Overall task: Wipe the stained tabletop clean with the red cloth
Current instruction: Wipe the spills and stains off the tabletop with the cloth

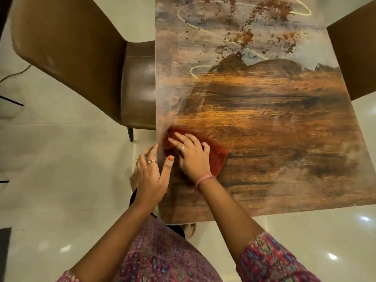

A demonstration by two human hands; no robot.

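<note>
The red cloth (218,157) lies flat near the tabletop's (284,139) left edge, close to the near corner. My right hand (192,154) presses down on it with fingers spread and straight. My left hand (151,174) sits at the table's left edge, its thumb resting on the top and its fingers hanging over the side. Dark crumbs and brown stains (264,23) are scattered across the far part of the top, which has a brown, orange and grey painted pattern.
A brown leather chair (81,64) stands at the table's left side, its seat tucked against the edge. Another brown chair (356,58) is at the right. A glossy white tiled floor (61,159) surrounds the table.
</note>
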